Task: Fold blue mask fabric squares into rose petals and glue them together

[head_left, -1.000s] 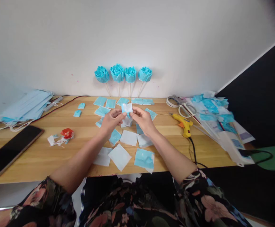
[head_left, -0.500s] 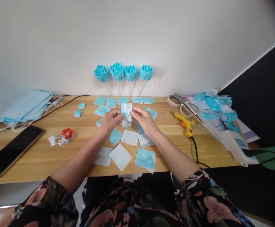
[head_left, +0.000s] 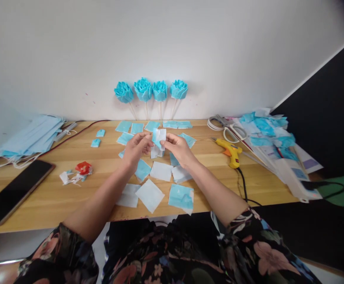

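Observation:
A small blue-and-white piece of mask fabric (head_left: 159, 135) is held up above the middle of the table, its right part folded over to the white side. My right hand (head_left: 177, 148) pinches its right edge between thumb and fingers. At the left edge, my left hand (head_left: 136, 149) has its thumb and index finger together on the fabric, the other fingers curled below. Around and under my hands lie several cut fabric squares, among them a white one (head_left: 161, 171), a pale one (head_left: 150, 196) and a blue one (head_left: 181, 197).
Several blue fabric roses (head_left: 160, 91) on sticks lean against the wall. Rightward lie a yellow glue gun (head_left: 233, 152), scissors (head_left: 233, 133), a tape roll (head_left: 214, 123) and fabric scraps (head_left: 263, 126). Leftward are stacked masks (head_left: 32, 136), a phone (head_left: 16, 191), a red scrap (head_left: 83, 168) and small folded pieces (head_left: 95, 142).
My left hand has turned and its fingers have shifted at the fabric's left edge. The piece has tilted slightly in my right hand's pinch. The whole view has moved a little.

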A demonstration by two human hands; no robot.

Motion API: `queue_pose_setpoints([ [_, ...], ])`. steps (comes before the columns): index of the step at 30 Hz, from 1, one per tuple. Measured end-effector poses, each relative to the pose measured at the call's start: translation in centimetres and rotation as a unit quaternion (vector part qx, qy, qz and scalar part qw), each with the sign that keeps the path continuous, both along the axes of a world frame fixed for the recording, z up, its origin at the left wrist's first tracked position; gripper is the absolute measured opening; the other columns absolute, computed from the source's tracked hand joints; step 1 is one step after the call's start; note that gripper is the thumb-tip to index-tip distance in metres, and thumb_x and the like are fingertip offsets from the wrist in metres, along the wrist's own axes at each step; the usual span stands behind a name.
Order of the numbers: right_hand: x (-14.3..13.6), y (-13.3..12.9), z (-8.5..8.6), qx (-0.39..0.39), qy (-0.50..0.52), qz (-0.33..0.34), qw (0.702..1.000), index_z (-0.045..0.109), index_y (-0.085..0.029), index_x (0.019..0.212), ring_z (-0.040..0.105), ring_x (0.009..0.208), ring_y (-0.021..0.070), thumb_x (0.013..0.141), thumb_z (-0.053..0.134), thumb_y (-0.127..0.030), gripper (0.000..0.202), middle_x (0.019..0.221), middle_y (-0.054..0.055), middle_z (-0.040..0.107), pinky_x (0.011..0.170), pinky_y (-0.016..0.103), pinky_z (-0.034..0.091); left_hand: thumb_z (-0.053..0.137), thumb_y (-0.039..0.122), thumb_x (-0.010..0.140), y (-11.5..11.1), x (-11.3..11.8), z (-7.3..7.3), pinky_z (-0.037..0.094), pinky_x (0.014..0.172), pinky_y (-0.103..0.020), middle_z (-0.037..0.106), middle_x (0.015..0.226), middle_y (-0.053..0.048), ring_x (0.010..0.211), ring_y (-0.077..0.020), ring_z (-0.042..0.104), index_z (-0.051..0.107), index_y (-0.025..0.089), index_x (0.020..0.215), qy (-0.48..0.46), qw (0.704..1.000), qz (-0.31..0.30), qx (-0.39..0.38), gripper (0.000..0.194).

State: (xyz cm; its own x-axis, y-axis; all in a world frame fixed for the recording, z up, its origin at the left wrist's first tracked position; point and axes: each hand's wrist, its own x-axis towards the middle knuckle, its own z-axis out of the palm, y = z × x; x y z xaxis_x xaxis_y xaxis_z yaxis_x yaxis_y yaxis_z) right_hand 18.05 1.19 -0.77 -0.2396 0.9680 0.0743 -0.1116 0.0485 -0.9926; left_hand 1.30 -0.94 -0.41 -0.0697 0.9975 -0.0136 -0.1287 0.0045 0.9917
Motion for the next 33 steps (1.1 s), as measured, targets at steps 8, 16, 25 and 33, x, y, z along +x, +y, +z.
queue_pose_setpoints([
  [8, -0.1, -0.3, 0.1, -0.015, 0.001, 0.041, 0.999, 0.072, -0.018, 0.091, 0.058, 0.074, 0.0141, 0.071, 0.073, -0.033, 0.025, 0.08, -0.001, 0.069, 0.074, 0.028, 0.043, 0.077, 0.037, 0.068, -0.1, 0.1, 0.7, 0.041, 0.058, -0.023, 0.06, 0.063, 0.002, 0.058, -0.0101, 0.052, 0.067, 0.017, 0.079, 0.02, 0.999, 0.015, 0.032, 0.025],
  [16, -0.2, -0.2, 0.0, -0.021, -0.011, 0.044, 0.999, 0.071, -0.017, 0.088, 0.054, 0.07, 0.0127, 0.069, 0.073, -0.035, 0.026, 0.073, -0.003, 0.065, 0.069, 0.027, 0.04, 0.07, 0.028, 0.072, -0.3, 0.2, 0.2, 0.045, 0.065, -0.025, 0.067, 0.075, 0.0, 0.066, -0.0123, 0.057, 0.067, 0.018, 0.078, 0.119, 0.987, 0.049, 0.1, 0.012],
  [25, -0.1, -0.2, 0.2, -0.026, -0.012, 0.037, 0.999, 0.072, -0.018, 0.091, 0.05, 0.066, 0.0124, 0.07, 0.073, -0.037, 0.028, 0.069, -0.003, 0.06, 0.066, 0.027, 0.037, 0.06, 0.042, 0.087, -1.1, 0.2, 0.8, 0.048, 0.076, -0.027, 0.072, 0.094, -0.005, 0.087, -0.018, 0.063, 0.073, 0.019, 0.089, 0.164, 0.978, 0.016, 0.125, 0.026],
  [33, -0.2, -0.2, 0.3, -0.03, -0.006, 0.035, 0.999, 0.072, -0.017, 0.089, 0.05, 0.066, 0.0118, 0.069, 0.072, -0.034, 0.026, 0.07, -0.004, 0.061, 0.068, 0.027, 0.038, 0.07, 0.043, 0.08, -0.1, 0.0, 0.3, 0.047, 0.062, -0.025, 0.063, 0.077, 0.0, 0.063, -0.0112, 0.057, 0.064, 0.019, 0.093, -0.015, 0.999, 0.028, 0.037, 0.029],
])
